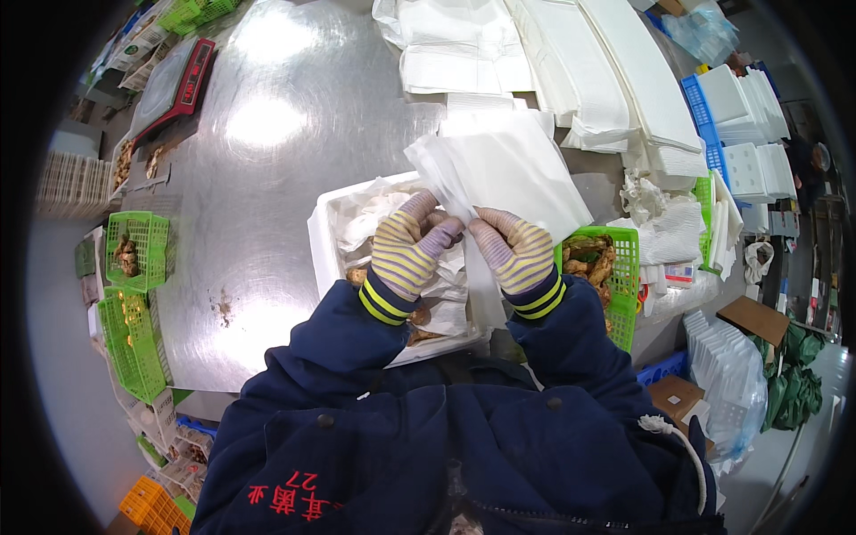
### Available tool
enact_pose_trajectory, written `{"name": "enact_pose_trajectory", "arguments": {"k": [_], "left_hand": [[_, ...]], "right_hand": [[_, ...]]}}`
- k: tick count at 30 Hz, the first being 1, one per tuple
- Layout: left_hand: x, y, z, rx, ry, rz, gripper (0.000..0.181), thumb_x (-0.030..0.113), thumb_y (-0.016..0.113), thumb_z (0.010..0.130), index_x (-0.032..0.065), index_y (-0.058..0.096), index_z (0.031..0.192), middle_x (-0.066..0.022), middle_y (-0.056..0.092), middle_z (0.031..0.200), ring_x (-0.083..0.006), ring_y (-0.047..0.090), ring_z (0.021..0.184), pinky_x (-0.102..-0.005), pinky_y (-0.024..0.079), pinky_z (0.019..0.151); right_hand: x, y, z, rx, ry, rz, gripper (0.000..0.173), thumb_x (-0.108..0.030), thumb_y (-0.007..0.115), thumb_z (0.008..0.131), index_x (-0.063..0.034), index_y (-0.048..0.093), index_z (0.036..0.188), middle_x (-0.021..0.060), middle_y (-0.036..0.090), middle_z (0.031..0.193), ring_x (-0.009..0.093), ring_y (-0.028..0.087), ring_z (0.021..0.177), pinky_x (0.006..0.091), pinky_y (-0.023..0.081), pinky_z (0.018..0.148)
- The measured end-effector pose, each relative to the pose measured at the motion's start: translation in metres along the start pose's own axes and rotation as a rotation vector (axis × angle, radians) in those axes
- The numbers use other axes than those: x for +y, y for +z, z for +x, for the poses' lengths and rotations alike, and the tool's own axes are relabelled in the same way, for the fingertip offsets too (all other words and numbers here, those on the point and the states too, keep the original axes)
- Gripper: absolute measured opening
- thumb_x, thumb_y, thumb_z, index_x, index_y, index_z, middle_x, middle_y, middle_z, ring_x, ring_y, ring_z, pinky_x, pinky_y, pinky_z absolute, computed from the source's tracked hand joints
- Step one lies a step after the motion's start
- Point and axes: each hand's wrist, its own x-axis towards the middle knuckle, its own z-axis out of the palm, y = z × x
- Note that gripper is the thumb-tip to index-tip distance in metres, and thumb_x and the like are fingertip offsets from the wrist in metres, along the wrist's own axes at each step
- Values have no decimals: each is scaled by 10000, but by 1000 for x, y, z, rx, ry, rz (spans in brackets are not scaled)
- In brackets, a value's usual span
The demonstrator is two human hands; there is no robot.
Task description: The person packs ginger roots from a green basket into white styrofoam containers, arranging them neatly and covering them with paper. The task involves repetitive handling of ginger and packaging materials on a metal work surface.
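My left hand (pixel 411 247), in a striped knit glove, pinches the edge of a thin white sheet (pixel 441 177) above a white foam box (pixel 326 241). Close beside it, my right hand (pixel 511 247), gloved alike, grips the same sheet between thumb and fingers. Part of the sheet hangs down over the box's right side. Inside the box lie crumpled white paper (pixel 448 314) and brown mushroom-like pieces (pixel 420 334), partly covered. A stack of white sheets (pixel 521 170) lies just beyond my right hand. Right of the box, a green plastic basket (pixel 625 287) holds brown, knobbly pieces (pixel 594 264).
Folded white paper towels (pixel 468 53) spread over the far side of the steel table (pixel 227 221). A red scale (pixel 177 87) stands at the far left, above green baskets (pixel 137 251) along the left edge. Crumpled paper (pixel 645 197) and a blue crate (pixel 705 127) are at the right.
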Motion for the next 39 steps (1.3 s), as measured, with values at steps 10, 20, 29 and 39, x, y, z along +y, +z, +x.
{"name": "enact_pose_trajectory", "arguments": {"k": [10, 20, 29, 39], "left_hand": [[-17, 5, 13, 87, -43, 14, 518, 63, 637, 833, -44, 452, 1305, -69, 614, 808, -122, 606, 734, -239, 502, 684], [-50, 4, 77, 182, -169, 57, 650, -10, 502, 875, 54, 223, 1458, -212, 576, 1065, -223, 660, 766, -306, 570, 638], [-52, 52, 82, -59, 82, 365, 804, 292, 725, 807, 25, 291, 1429, -253, 349, 1410, -401, 404, 1280, -446, 394, 1037], [-28, 176, 112, -490, -291, -212, 1055, 649, 698, 713, 13, 260, 1433, -217, 362, 1435, -319, 399, 1304, -433, 299, 1085]], "right_hand": [[18, -46, 26, 421, -154, 11, 209, -184, 619, 918, -3, 618, 1021, 29, 631, 884, 80, 543, 768, 220, 468, 699], [-137, -237, 31, 643, -588, 123, 280, -134, 690, 855, -23, 605, 1098, 134, 672, 1014, 170, 664, 891, 267, 578, 778], [-218, -212, -10, 496, -1022, -264, 261, -181, 598, 918, -40, 609, 1137, 121, 667, 1063, 192, 655, 949, 289, 555, 753], [-183, -295, -97, 766, -807, -318, 257, -120, 526, 939, -24, 565, 1174, 141, 636, 1106, 206, 641, 983, 308, 559, 794]]}}
